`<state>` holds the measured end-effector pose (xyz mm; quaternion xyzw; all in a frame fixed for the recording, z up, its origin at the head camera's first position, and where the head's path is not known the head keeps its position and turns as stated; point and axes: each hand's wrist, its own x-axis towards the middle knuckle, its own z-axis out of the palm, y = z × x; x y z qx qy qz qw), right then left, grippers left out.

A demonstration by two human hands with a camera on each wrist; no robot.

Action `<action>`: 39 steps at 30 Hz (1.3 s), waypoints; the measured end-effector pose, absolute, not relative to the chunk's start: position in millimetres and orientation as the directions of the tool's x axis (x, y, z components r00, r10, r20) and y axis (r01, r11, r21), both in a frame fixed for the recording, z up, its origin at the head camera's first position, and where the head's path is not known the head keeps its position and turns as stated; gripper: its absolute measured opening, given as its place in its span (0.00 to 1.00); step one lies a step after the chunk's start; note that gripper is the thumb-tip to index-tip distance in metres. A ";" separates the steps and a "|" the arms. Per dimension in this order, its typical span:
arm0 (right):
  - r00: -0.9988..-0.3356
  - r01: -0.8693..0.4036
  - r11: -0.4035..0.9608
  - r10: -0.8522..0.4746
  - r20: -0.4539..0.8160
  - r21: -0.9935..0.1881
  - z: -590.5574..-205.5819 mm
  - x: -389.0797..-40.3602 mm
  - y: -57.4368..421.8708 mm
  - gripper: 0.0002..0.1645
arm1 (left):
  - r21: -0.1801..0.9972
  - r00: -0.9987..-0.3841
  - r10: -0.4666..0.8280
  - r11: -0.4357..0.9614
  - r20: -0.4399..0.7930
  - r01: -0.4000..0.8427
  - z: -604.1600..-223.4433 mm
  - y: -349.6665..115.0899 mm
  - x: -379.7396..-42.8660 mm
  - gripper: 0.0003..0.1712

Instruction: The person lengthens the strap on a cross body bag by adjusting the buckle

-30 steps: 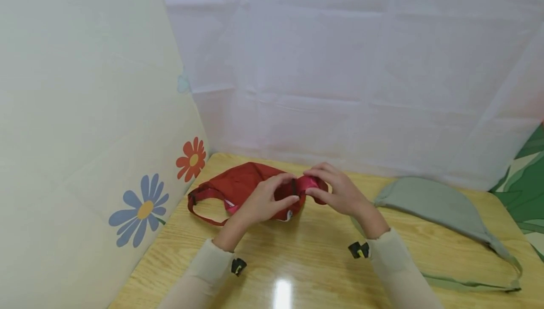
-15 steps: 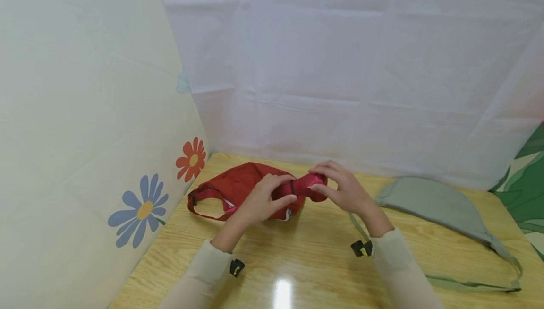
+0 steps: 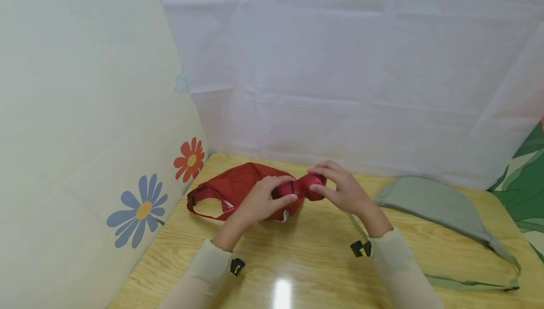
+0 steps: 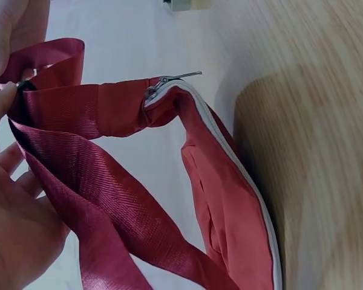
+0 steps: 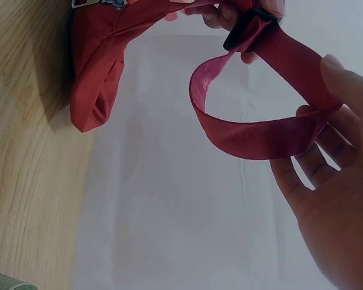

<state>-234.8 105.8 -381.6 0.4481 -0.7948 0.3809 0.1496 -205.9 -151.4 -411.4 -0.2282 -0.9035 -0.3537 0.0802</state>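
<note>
A red waist bag (image 3: 238, 179) lies on the table, its zipped pouch toward the back left. My left hand (image 3: 263, 198) pinches the bag's dark red strap by a black slider buckle (image 5: 251, 30). To its right, my right hand (image 3: 344, 191) grips a loop of the same strap (image 5: 254, 139) between thumb and fingers. The loop stands raised and rounded between the two hands in the right wrist view. From the left wrist, the pouch's pale zipper (image 4: 242, 166) and metal zip pull (image 4: 184, 75) show, with a second length of strap hanging below my fingers.
A grey-green bag (image 3: 433, 205) lies on the right of the wooden table (image 3: 314, 261), its strap (image 3: 467, 284) trailing toward the front. A white cloth (image 3: 297, 63) hangs behind the table, and a flower-printed panel (image 3: 76, 87) stands at the left.
My right hand has shifted slightly right, turning the strap loop and drawing more strap out from the buckle. The left hand and the pouch stay nearly in place.
</note>
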 end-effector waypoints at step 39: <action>-0.577 -0.806 0.210 -0.491 0.653 -0.554 -378.1 -233.9 123.0 0.23 | 0.650 -0.851 0.413 0.557 0.324 0.518 -399.2 -187.7 -195.2 0.28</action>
